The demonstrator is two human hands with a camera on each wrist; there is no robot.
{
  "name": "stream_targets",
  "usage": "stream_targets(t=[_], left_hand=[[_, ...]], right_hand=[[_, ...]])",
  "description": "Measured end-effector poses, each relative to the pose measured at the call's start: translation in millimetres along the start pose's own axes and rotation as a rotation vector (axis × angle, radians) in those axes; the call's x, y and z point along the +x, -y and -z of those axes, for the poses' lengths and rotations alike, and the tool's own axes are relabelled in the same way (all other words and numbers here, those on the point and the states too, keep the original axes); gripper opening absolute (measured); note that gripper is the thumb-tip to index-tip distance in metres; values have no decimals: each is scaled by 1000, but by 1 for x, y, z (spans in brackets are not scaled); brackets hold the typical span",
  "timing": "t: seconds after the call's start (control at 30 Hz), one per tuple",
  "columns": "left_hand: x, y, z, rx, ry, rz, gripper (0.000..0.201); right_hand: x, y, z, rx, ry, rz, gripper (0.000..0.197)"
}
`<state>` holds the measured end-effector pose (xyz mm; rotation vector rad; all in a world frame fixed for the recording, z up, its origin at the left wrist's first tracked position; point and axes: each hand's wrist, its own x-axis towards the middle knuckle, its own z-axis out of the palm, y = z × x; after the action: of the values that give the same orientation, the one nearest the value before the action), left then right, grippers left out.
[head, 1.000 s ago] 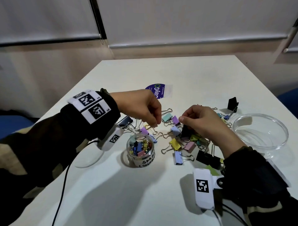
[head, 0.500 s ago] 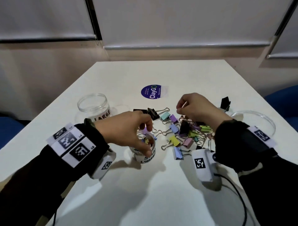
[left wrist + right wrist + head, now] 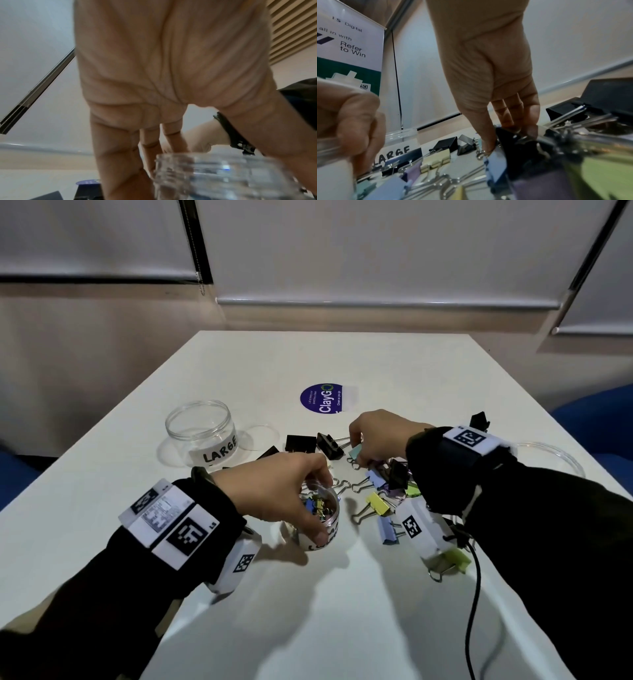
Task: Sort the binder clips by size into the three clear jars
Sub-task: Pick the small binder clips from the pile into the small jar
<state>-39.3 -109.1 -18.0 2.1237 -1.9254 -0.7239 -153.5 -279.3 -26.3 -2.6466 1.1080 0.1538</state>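
The small clear jar (image 3: 334,522), holding several small coloured clips, stands in front of the pile. My left hand (image 3: 322,508) grips its rim from above, thumb at the front and fingers behind; the left wrist view shows the rim (image 3: 223,175) blurred under the palm. Loose binder clips (image 3: 376,501) in pastel colours and black lie to the right. My right hand (image 3: 359,450) reaches down into the pile's far side, and its thumb and fingers (image 3: 529,129) close around a clip there; which one I cannot tell. The empty jar marked LARGE (image 3: 202,433) stands at the back left.
Two big black clips (image 3: 300,444) lie between the large jar and the pile. A clear lid (image 3: 555,455) sits at the right table edge. A blue round sticker (image 3: 322,402) is farther back. A green clip (image 3: 448,559) and a black cable (image 3: 474,594) lie under my right forearm.
My left hand left the pile, came back over the small jar and now grips its rim. My right hand shifted toward the far side of the pile and dipped its fingers among the clips.
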Motion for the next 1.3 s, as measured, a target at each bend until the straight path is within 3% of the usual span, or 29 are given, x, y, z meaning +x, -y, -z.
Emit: stream_targets(t=[0.13,0.37,0.5,0.67,0.8,1.0,1.2,1.3], left_hand=[[1,3,-2,-36,-3,6,66],[4,6,-2,-45,22,26,69],[5,7,-2,-59,32,45,69],[4,6,-2,-79,35,42,67],[3,6,-2,-74,29,33,66],[4,6,-3,-66,27,19,65],[3,6,-3,-59,30,14,66],[3,5,-2,-57,27,14,66]], right_hand=[[1,-5,2,68,-15,-18,17],[3,-29,20,539,-59,-154,11],[6,-30,14,299,-64,-183,21],[8,-15,8,13,-145,49,25],[7,-4,-2,-123,-52,144,23],[4,-2,-7,-64,-27,129,27],[-10,-6,10,149,-121,68,19],[-23,-11,21,174,-100,56,26]])
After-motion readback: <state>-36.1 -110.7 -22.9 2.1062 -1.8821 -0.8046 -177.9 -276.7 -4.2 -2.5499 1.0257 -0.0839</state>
